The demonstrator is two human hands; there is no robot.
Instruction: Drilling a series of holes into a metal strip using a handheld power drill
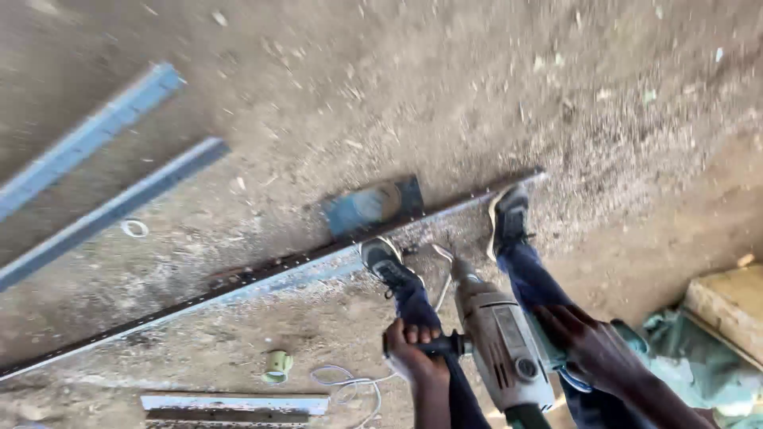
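A grey and green power drill (501, 342) points down at a long perforated metal angle bar (262, 274) lying on the dusty ground. My left hand (413, 353) is clenched around the drill's black side handle. My right hand (592, 345) grips the drill's rear handle. Both my shoes stand on the bar, the left shoe (387, 264) and the right shoe (509, 218), with the drill bit between them. A blue metal plate (375, 204) lies just behind the bar.
Two more long metal bars (95, 131) lie at the left. A short bar piece (234, 405), a small green roll (278, 365), a white ring (134, 228) and a white cord (346, 385) lie near. A yellowish block (727, 302) and green cloth (691, 365) sit at right.
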